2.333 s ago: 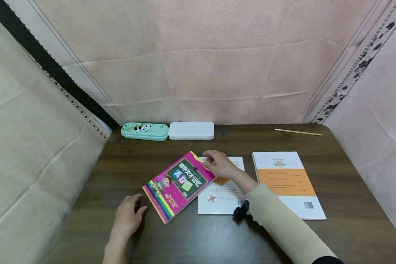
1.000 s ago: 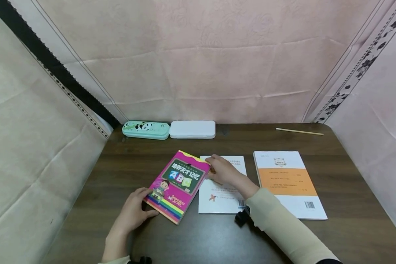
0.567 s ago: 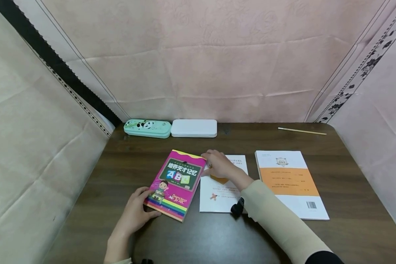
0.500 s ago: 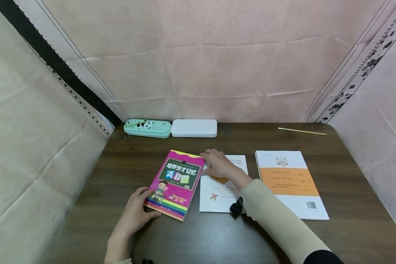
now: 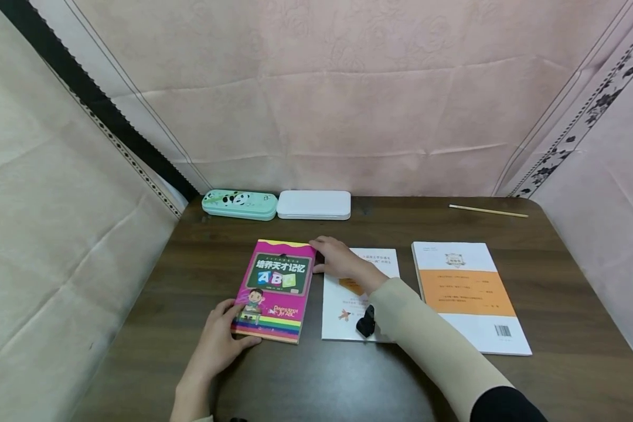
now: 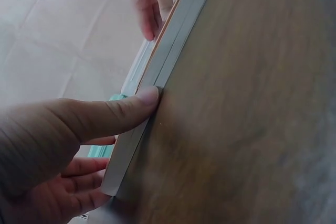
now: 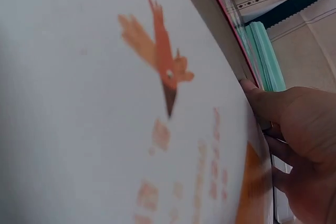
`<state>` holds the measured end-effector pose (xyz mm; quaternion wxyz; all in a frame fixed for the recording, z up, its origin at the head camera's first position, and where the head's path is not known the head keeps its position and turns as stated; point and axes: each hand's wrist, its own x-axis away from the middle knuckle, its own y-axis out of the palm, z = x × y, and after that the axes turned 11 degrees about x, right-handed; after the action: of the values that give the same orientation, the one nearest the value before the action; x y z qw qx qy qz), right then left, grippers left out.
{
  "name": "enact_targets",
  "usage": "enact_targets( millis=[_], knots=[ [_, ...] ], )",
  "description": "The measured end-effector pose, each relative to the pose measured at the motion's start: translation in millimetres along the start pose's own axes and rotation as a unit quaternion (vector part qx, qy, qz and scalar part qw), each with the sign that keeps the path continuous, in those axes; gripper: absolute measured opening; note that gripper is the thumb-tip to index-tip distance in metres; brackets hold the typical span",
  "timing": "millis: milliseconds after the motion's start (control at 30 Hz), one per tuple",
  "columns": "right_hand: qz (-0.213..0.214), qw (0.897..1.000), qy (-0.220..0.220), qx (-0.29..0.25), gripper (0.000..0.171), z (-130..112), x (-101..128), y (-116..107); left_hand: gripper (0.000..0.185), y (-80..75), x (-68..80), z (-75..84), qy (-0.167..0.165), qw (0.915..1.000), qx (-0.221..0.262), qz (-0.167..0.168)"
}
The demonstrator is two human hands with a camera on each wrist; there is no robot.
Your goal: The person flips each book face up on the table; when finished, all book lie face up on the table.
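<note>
A pink book [image 5: 276, 293] with a green chalkboard picture lies nearly straight on the brown table. My left hand [image 5: 216, 340] holds its lower left corner, fingers along the left side and thumb against the bottom edge. The left wrist view shows that thumb pressed on the book's pale page edge [image 6: 173, 40]. At the upper right corner, my right hand [image 5: 340, 261] grips the same book, its thumb on the right side. Under the right forearm lies a white-and-orange book [image 5: 340, 299], partly covered; its printed bird fills much of the right wrist view.
Another white-and-orange book [image 5: 469, 293] lies farther right. Along the back edge sit a mint panda pencil case [image 5: 239, 204] and a white case [image 5: 313, 205], side by side. A thin pale stick [image 5: 487, 211] lies at the back right. Cloth walls surround the table [image 5: 190, 281].
The pink book has turned from a strong slant to nearly straight, its top swinging left off the white book. The left hand has come onto its lower corner; the right hand moved left with it.
</note>
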<state>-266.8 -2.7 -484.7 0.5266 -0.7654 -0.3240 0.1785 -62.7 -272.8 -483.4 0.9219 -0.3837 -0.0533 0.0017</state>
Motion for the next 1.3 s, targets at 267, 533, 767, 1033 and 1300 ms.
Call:
enact_targets(
  millis=[267,533,767,1033,1300],
  knots=[
    [0.011,0.999,-0.006,0.043,0.067,0.6,-9.5,3.7,0.087,1.7,-5.7,3.7,-0.003,0.9998,-0.010,0.018],
    [0.001,1.000,0.002,0.027,0.068,0.2,1.1,3.3,0.091,1.2,-4.5,5.5,-0.008,0.9998,-0.014,0.007],
    [0.037,0.998,0.042,-0.012,0.070,5.7,20.3,-4.2,0.111,-2.2,-3.7,13.4,0.001,0.9992,-0.039,0.008],
    [0.069,0.995,0.070,-0.012,0.069,20.3,45.1,-14.3,0.101,8.1,-8.1,22.9,0.044,0.9985,-0.012,0.029],
    [0.079,0.989,0.124,-0.009,0.071,31.6,68.3,-20.4,0.098,23.7,-14.0,37.7,0.043,0.9990,0.000,0.008]
  ],
)
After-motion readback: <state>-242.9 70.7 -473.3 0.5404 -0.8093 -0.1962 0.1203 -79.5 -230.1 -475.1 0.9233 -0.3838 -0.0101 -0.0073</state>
